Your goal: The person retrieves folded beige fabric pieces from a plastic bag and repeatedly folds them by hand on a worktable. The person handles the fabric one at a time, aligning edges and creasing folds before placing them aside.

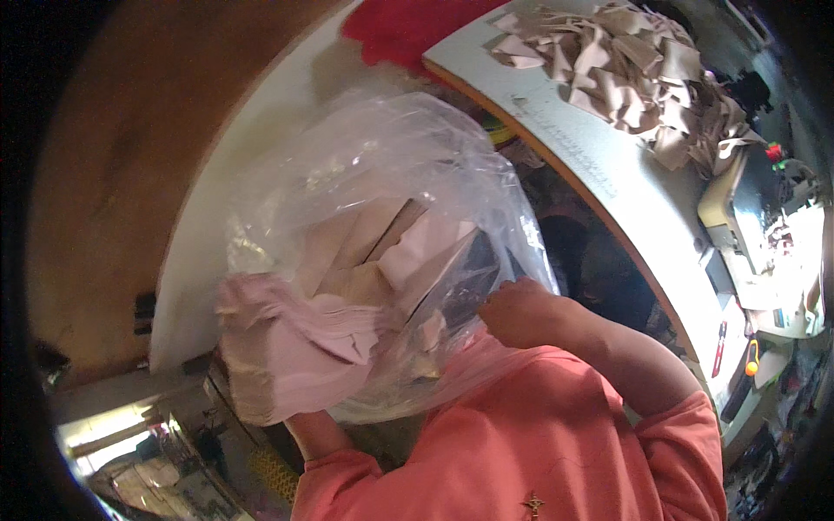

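A thick stack of pale pink fabric pieces [304, 356] rests on my left arm, at the near left side of a large clear plastic bag [391, 130]. My left hand is hidden beneath the stack; only the forearm [318, 434] shows below it, carrying the pieces. Closed on the bag's right rim is my right hand [517, 311], its fingertips partly out of sight. Inside the open bag lie more pink and beige pieces [426, 247], loosely tilted against each other.
At the right a white sewing table [565, 139] with a brown edge curves past the bag. A heap of pinkish-beige cut pieces [643, 78] lies on it, near a sewing machine [734, 217]. Red cloth [408, 30] sits at the top. Small tools [738, 373] lie at the right.
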A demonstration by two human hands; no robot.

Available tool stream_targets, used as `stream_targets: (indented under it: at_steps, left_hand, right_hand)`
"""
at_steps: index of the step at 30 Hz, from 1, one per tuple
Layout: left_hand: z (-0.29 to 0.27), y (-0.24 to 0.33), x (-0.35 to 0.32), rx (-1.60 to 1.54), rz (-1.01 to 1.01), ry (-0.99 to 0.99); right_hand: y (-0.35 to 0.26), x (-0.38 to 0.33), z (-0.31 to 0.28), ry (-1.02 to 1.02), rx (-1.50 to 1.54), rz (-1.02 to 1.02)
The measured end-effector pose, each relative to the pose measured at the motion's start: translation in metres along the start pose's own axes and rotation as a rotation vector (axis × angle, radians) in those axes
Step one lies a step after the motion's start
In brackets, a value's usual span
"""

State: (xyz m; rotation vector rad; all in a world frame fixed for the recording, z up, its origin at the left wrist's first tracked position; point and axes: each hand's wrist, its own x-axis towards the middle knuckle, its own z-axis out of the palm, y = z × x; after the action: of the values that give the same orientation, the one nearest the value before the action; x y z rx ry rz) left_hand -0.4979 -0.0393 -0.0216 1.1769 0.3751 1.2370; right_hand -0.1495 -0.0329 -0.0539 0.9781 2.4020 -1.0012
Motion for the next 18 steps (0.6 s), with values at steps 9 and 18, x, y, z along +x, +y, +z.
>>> stream_targets:
  at_steps: [9, 18]
  left_hand:
    - [0.059, 0.096, 0.078, 0.084, 0.089, -0.109]
    - [0.112, 0.054, 0.181, -0.059, 0.103, -0.217]
  right_hand:
    - [-0.012, -0.012, -0.056, 0.285, 0.229, -0.080]
    - [-0.051, -0.065, -0.141, 1.020, 0.486, -0.733]
